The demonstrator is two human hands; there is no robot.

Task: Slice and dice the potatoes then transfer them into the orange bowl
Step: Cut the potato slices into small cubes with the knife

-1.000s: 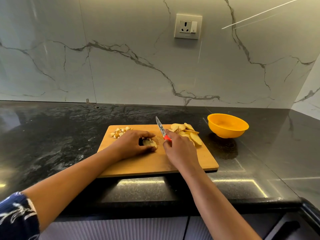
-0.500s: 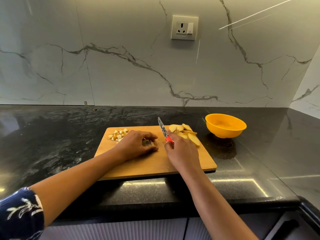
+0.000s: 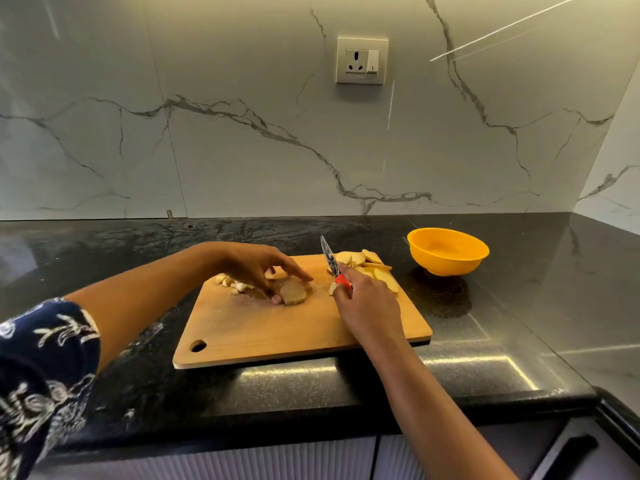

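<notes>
Now left hand [image 3: 257, 268] touches potato slice [image 3: 293, 293]; right hand [image 3: 367, 306] grips knife [image 3: 331, 264].

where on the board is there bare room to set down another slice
The near strip of the cutting board, from the handle hole across to the right hand, is bare. The far edge is crowded: diced pieces, left hand on a potato slice, knife, slice pile.

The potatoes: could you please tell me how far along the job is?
Done: a diced heap lies at the board's far left; slices are piled far right. In hand: the left grip touches one flat slice, the right grip holds the knife. Left: dicing the slices, filling the orange bowl, which looks empty.
</notes>
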